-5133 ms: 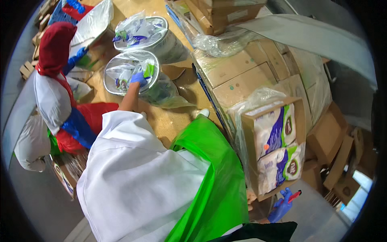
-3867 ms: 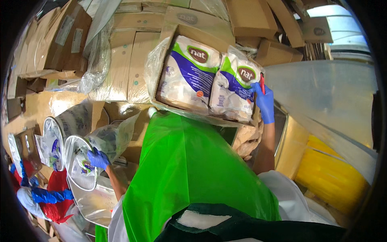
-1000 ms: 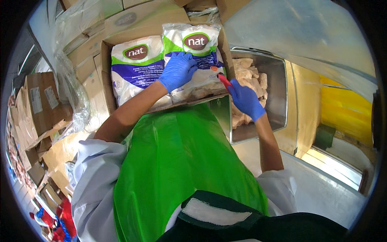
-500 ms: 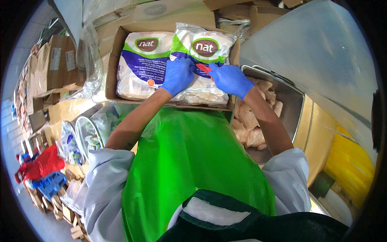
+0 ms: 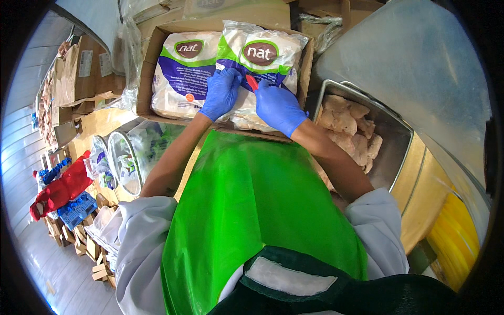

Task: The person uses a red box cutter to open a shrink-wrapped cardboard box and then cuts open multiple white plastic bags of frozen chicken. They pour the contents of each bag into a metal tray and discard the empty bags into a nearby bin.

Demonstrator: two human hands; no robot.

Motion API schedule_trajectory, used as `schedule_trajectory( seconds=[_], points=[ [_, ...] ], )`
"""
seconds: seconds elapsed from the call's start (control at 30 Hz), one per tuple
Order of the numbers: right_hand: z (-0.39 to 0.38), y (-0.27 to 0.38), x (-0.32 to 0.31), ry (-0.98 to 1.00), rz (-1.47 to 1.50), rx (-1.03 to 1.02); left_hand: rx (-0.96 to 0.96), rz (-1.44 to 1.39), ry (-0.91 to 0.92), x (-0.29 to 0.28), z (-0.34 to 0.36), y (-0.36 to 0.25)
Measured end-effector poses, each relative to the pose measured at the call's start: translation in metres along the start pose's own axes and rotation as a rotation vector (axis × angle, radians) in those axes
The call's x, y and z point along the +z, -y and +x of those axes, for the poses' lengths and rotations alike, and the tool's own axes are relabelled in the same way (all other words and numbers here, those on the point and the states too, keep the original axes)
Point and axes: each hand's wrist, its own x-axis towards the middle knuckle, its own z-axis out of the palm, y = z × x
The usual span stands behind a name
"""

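Two plastic bags of frozen chicken lie side by side in an open cardboard box (image 5: pixel 144 94). Both are white, green and purple. On the right bag (image 5: pixel 286 50), my blue-gloved left hand (image 5: pixel 221 94) is closed, pinching the film near its left edge. My gloved right hand (image 5: pixel 279 109) grips a small red tool (image 5: pixel 252 82), perhaps a cutter; its tip rests against the same bag, close to my left fingers. The tool's working end is hard to make out. The left bag (image 5: pixel 178 94) lies flat beside my left hand.
Right of the box stands a metal tub (image 5: pixel 396 142) with pale chicken pieces (image 5: pixel 346 126). A large translucent plastic sheet (image 5: pixel 404 68) rises at the right. Left are a hoop-rimmed bag (image 5: pixel 126 163) holding wrappers, cardboard boxes (image 5: pixel 86 68) and a blue crate (image 5: pixel 77 210).
My right hand has moved left across the right bag with the red tool, closer to my left hand. My left hand still pinches the film. The whole view has shifted slightly.
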Motion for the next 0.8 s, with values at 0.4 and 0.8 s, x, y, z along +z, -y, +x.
schedule_trajectory(
  seconds=[0.4,0.8],
  points=[
    [-0.002,-0.010,0.000,-0.011,0.142,-0.001,0.028,-0.124,0.018,-0.002,0.003,0.004],
    [-0.009,0.014,-0.005,0.009,0.085,0.123,0.030,-0.189,0.092,-0.011,0.002,0.011]
  ],
)
